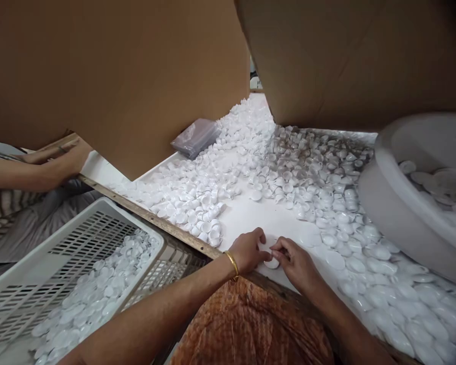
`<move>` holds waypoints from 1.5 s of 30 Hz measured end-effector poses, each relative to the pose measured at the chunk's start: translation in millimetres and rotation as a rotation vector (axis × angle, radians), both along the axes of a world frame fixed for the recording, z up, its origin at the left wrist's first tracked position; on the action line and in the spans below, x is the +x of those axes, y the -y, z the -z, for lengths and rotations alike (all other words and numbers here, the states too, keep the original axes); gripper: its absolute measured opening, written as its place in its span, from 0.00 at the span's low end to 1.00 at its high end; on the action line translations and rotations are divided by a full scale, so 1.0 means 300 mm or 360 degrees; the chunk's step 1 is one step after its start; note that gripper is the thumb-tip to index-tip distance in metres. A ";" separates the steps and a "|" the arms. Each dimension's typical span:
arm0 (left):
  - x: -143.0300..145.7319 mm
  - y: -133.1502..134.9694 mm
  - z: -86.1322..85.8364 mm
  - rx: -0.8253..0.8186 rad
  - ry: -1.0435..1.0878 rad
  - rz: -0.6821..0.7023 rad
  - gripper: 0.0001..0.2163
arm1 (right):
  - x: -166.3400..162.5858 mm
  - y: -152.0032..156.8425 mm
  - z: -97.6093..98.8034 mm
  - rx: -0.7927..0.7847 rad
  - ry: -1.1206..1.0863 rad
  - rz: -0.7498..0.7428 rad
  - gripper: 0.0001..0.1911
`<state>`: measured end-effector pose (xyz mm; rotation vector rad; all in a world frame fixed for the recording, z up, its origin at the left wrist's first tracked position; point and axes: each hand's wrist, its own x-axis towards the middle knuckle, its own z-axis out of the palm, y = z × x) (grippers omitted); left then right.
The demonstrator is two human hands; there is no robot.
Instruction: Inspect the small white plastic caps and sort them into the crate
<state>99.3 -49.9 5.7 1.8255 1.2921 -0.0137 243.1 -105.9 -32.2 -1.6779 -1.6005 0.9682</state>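
At the table's near edge my left hand (248, 250), with a gold bangle at its wrist, has thumb and fingers curled round a small white round plastic piece (271, 263). Close against it, my right hand (297, 263) pinches with thumb and forefinger at the top of the same piece. Whether a second small part sits between the right fingertips is too small to tell. Small white cup-like pieces (203, 215) lie heaped beyond my left hand. White oval, shiny pieces (380, 274) spread to the right of my right hand.
A pale plastic basket (7, 284) of white pieces stands left, below the table's wooden edge (163, 223). A large white tub (368, 192) with pieces inside stands right. Cardboard sheets (155, 76) rise behind. Plastic bags (195, 137) lie mid-table. Another person's arm (34, 172) rests at left.
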 end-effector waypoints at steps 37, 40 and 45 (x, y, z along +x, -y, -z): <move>-0.140 -0.224 0.021 0.1485 -0.0539 0.0129 0.08 | 0.115 -0.120 -0.052 0.0644 0.1231 -0.0361 0.10; -0.124 -0.199 0.014 0.1475 -0.0547 0.0188 0.08 | 0.111 -0.001 -0.034 0.0661 0.1098 -0.0273 0.12; -0.088 -0.172 0.002 0.1569 -0.0554 0.0333 0.07 | 0.049 0.117 -0.021 0.0630 0.0921 -0.0123 0.14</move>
